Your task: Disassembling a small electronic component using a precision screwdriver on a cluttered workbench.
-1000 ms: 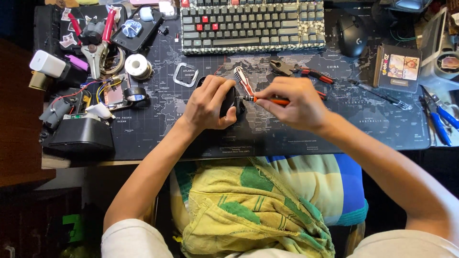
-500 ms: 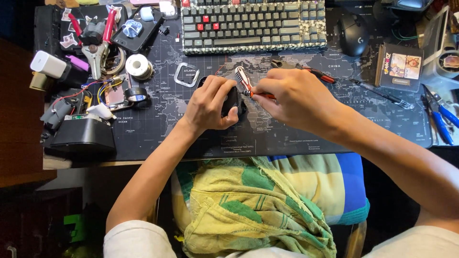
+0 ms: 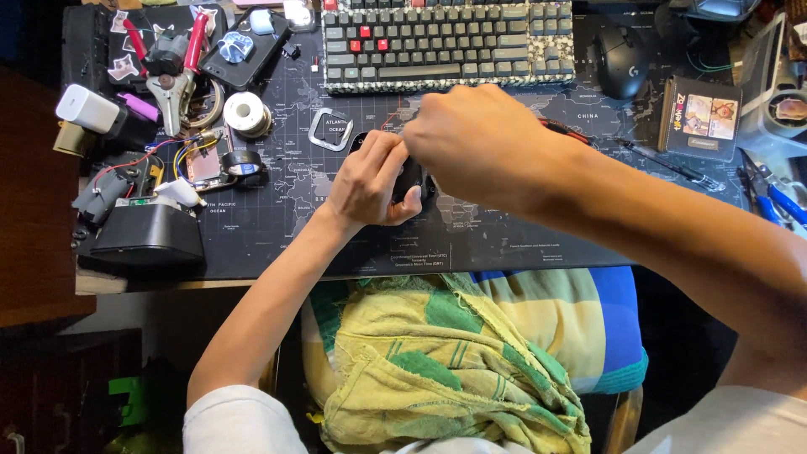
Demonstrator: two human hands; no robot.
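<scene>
My left hand (image 3: 368,181) grips a small black device (image 3: 414,179) and presses it against the dark map-printed desk mat (image 3: 277,227), just in front of the keyboard (image 3: 445,42). My right hand (image 3: 479,143) is closed in a fist directly over the device and covers its top. The orange-handled screwdriver it held a moment ago is hidden inside the fist, so the tip and its contact point cannot be seen. My right forearm crosses the mat from the lower right.
A black mouse (image 3: 622,50) and a small picture box (image 3: 702,113) lie to the right, with blue-handled pliers (image 3: 777,197) at the edge. On the left are a solder spool (image 3: 245,111), red-handled pliers (image 3: 181,71), loose wiring and a black box (image 3: 147,240). A yellow-green cloth (image 3: 437,361) covers my lap.
My right hand has moved left and up over the black device, turning so the fist now hides the screwdriver. My left hand has kept its grip on the device.
</scene>
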